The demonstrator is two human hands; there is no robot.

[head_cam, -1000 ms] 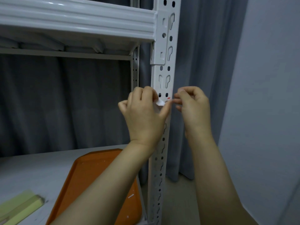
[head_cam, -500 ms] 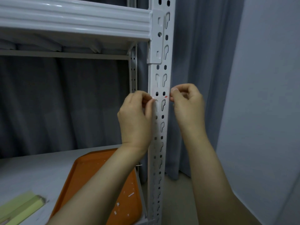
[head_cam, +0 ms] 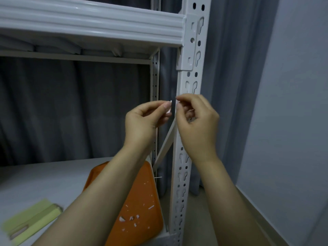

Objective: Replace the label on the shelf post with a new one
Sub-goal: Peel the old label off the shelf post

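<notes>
the left hand [head_cam: 147, 119] pinches a small white label scrap [head_cam: 169, 108] just left of the shelf post [head_cam: 193, 82]; the right hand [head_cam: 197, 121], fingers curled, meets it, grip unclear. below, an orange tray [head_cam: 147, 192] holds paper bits [head_cam: 132, 218].

Glossy painted metal shelf post [head_cam: 192, 82]; smooth orange plastic tray [head_cam: 142, 196]; matt grey cloth curtain [head_cam: 71, 107]

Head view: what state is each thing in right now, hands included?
shelf post: upright; part behind the hands hidden.
left hand: pinches the label scrap at its fingertips.
label scrap: small, white, off the shelf post.
right hand: fingers curled, tips beside the label scrap; grip unclear.
orange tray: lying on the lower shelf, white scraps in it.
curtain: drawn behind the shelf.
</notes>
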